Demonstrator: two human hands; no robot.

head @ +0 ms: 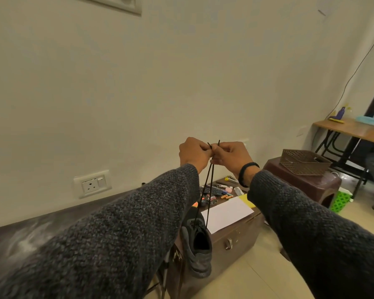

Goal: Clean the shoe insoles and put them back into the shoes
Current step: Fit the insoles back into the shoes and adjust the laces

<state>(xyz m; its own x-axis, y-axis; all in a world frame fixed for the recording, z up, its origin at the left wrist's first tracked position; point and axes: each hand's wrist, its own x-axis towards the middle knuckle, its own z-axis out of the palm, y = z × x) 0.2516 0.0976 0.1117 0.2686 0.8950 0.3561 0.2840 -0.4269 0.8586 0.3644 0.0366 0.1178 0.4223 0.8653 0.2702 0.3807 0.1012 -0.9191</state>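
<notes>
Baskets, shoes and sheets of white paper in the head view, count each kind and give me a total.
Baskets: 3, brown basket, teal basket, green basket
Shoes: 1, black shoe hanging by its laces
White paper sheets: 1, white paper
Total: 5

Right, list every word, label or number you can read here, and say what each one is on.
No text can be read for certain.
Round tin on the brown trunk: white lettering on a red band, too blurred to read.
Markers and pens behind it: labels too small.
White paper: no print visible.
Black shoe hanging by its laces, held by left hand and right hand: no visible logo.
</notes>
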